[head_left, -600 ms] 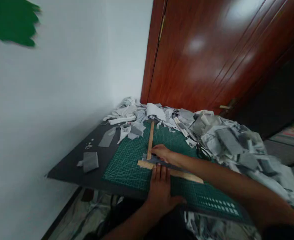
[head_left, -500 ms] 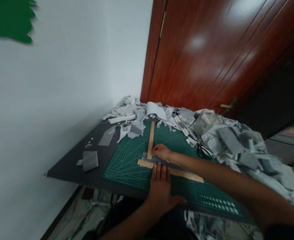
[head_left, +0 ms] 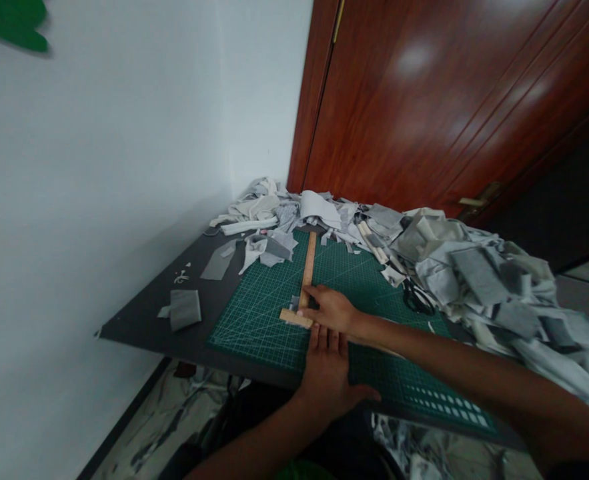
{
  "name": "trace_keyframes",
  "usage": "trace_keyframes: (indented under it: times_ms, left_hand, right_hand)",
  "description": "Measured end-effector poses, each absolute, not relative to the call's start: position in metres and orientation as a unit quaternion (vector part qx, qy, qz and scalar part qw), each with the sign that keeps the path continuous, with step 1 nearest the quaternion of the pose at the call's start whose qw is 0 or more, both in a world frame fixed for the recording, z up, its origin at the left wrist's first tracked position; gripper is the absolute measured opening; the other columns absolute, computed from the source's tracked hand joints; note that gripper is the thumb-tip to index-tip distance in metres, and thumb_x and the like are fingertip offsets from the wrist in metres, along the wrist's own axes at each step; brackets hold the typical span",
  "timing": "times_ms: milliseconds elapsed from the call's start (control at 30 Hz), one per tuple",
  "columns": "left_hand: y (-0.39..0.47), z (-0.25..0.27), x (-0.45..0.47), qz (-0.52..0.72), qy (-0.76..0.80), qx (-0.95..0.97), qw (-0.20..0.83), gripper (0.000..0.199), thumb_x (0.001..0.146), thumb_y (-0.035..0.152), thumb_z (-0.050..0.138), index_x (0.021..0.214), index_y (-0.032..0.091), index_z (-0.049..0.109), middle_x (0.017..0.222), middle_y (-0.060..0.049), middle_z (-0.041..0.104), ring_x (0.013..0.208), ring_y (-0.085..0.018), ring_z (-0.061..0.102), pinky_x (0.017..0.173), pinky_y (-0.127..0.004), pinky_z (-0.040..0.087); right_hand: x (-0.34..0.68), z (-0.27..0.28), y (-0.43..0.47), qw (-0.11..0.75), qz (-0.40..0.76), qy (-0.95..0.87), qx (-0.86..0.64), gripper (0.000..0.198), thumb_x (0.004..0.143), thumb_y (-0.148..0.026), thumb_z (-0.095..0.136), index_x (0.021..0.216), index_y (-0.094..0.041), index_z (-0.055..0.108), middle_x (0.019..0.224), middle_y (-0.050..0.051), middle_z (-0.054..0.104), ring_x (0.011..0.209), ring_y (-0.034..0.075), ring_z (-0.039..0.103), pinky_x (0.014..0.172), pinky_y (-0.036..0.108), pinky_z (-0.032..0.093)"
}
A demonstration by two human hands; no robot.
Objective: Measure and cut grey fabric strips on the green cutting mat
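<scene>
My left hand lies flat near the front of the green cutting mat, fingers stretched forward against a wooden ruler that runs crosswise. Just beyond it, my right hand reaches in from the right, thumb and forefinger apart at the near end of a second wooden ruler, which points away from me. A small piece of grey fabric shows beside where the rulers meet. My right hand and forearm hide much of the crosswise ruler and of the fabric.
Fabric scraps lie heaped along the back, with a larger pile at the right. Black-handled scissors rest by that pile. A folded grey piece lies on the dark table at left. A wall and a wooden door stand behind.
My right hand has come nearer, its thumb and forefinger spreading at the ruler's near end, and now covers more of the crosswise ruler. My left hand stays flat. The view has shifted slightly.
</scene>
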State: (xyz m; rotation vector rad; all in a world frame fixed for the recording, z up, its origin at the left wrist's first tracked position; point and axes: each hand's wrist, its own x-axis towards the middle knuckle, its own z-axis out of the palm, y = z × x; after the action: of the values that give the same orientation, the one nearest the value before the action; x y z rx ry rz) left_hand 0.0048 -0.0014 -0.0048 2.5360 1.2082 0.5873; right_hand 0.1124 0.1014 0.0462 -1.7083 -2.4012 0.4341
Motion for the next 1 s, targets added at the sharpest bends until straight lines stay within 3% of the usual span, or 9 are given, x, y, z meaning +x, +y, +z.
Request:
trace_keyframes:
  times_ms: [100, 233, 367, 600, 833, 1000]
  left_hand:
    - [-0.002, -0.007, 0.006, 0.210, 0.416, 0.875, 0.131, 0.128, 0.067, 0.101, 0.046, 0.146, 0.001, 0.054, 0.155, -0.027, 0.047, 0.148, -0.047, 0.036, 0.125, -0.058, 0.021]
    - [-0.002, -0.006, 0.004, 0.195, 0.415, 0.875, 0.154, 0.125, 0.073, 0.098, 0.043, 0.150, 0.000, 0.049, 0.159, -0.028, 0.039, 0.151, -0.046, 0.031, 0.127, -0.058, 0.018]
    - [-0.001, -0.002, 0.002, 0.177, 0.414, 0.877, 0.169, 0.123, 0.077, 0.095, 0.043, 0.154, -0.001, 0.042, 0.163, -0.027, 0.030, 0.155, -0.044, 0.020, 0.127, -0.057, 0.016]
    - [-0.001, -0.001, 0.001, 0.173, 0.411, 0.880, 0.165, 0.122, 0.077, 0.094, 0.044, 0.155, -0.001, 0.040, 0.165, -0.028, 0.026, 0.156, -0.045, 0.017, 0.128, -0.057, 0.015]
    - [-0.002, -0.006, 0.003, 0.178, 0.412, 0.883, 0.139, 0.120, 0.078, 0.093, 0.045, 0.155, 0.001, 0.041, 0.164, -0.026, 0.030, 0.155, -0.044, 0.020, 0.127, -0.057, 0.016]
    - [-0.002, -0.002, 0.002, 0.167, 0.414, 0.882, 0.152, 0.121, 0.077, 0.094, 0.045, 0.154, 0.000, 0.042, 0.163, -0.026, 0.033, 0.155, -0.044, 0.020, 0.127, -0.056, 0.016]
  right_hand:
    - [0.110, 0.045, 0.100, 0.087, 0.140, -0.814, -0.557, 0.056, 0.098, -0.051, 0.060, 0.143, -0.018, 0.059, 0.118, 0.014, 0.070, 0.106, 0.029, 0.068, 0.088, 0.034, 0.050]
    - [0.113, 0.042, 0.111, 0.099, 0.135, -0.820, -0.548, 0.050, 0.107, -0.036, 0.041, 0.154, -0.019, 0.048, 0.119, 0.015, 0.069, 0.108, 0.027, 0.068, 0.093, 0.037, 0.051]
    - [0.119, 0.037, 0.128, 0.101, 0.139, -0.831, -0.530, 0.048, 0.103, -0.025, 0.048, 0.150, -0.015, 0.053, 0.119, 0.016, 0.067, 0.107, 0.026, 0.067, 0.097, 0.037, 0.051]
    - [0.116, 0.027, 0.135, 0.126, 0.166, -0.839, -0.502, 0.045, 0.098, -0.019, 0.055, 0.142, -0.007, 0.058, 0.125, 0.019, 0.069, 0.119, 0.027, 0.063, 0.108, 0.040, 0.048]
    - [0.117, 0.020, 0.140, 0.138, 0.195, -0.835, -0.496, 0.056, 0.090, -0.010, 0.060, 0.146, -0.009, 0.054, 0.118, 0.016, 0.073, 0.109, 0.026, 0.068, 0.098, 0.038, 0.054]
    - [0.128, 0.028, 0.138, 0.139, 0.204, -0.855, -0.457, 0.054, 0.091, -0.010, 0.062, 0.145, -0.014, 0.057, 0.125, 0.015, 0.072, 0.119, 0.026, 0.064, 0.103, 0.042, 0.052]
